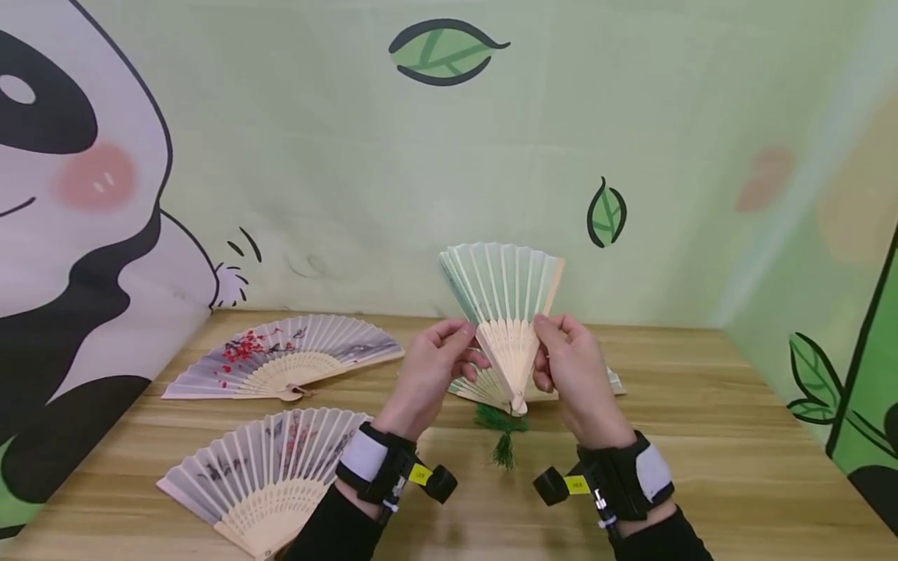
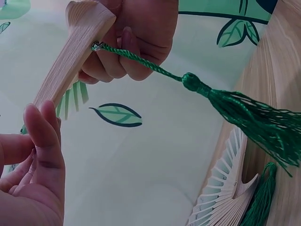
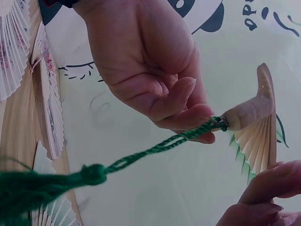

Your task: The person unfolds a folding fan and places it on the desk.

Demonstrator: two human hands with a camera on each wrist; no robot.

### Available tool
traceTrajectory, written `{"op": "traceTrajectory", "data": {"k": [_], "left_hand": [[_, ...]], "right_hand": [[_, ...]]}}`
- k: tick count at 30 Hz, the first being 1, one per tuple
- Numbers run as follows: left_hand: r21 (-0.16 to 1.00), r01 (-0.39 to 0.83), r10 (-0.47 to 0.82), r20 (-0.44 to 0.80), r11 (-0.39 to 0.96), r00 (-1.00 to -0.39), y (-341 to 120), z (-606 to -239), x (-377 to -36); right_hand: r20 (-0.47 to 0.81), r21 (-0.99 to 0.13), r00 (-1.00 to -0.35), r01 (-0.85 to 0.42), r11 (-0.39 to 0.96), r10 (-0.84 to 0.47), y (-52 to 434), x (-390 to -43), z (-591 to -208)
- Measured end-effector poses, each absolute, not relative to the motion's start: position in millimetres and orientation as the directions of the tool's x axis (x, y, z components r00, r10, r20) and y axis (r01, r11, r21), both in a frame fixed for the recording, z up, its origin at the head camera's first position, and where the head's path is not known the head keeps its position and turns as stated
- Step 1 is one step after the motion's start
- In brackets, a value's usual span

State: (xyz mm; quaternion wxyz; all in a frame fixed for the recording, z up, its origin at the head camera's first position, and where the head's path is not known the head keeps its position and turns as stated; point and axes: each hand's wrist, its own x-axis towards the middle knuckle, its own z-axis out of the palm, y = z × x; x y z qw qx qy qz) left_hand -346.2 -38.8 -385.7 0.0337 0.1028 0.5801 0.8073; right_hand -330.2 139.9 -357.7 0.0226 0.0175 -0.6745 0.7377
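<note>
A partly spread pale green folding fan [image 1: 508,288] is held upright over the table, its wooden ribs meeting at the bottom. My left hand [image 1: 438,366] pinches its left edge between thumb and fingers. On the opposite side, my right hand [image 1: 578,374] grips the outer wooden guard with the thumb in front. A green tassel [image 2: 249,125] hangs by a braided cord from the fan's pivot end. Behind and below lies a second green fan [image 1: 484,386], spread on the table and partly hidden by the held fan and hands.
Two spread lavender fans lie on the left of the wooden table [image 1: 722,467]: one with red blossoms [image 1: 281,358] at the back, one with a floral print [image 1: 273,467] nearer. A backdrop [image 1: 316,156] with a panda and leaves rises behind the table.
</note>
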Motion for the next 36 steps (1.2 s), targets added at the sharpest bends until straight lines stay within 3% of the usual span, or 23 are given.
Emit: {"op": "traceTrajectory", "data": {"k": [18,36], "left_hand": [[0.934,0.092,0.13,0.144,-0.346,-0.981,-44.1,-381.0,-346.1],[0.924,0.091,0.087,0.132,-0.373,-0.987,-49.1,-377.1,-347.7]], "right_hand": [[0.035,-0.985,-0.999,-0.039,-0.167,0.023,142.1,-331.8,-355.9],[0.043,-0.985,-0.996,-0.054,-0.165,0.075,142.5,-331.6,-352.2]]}}
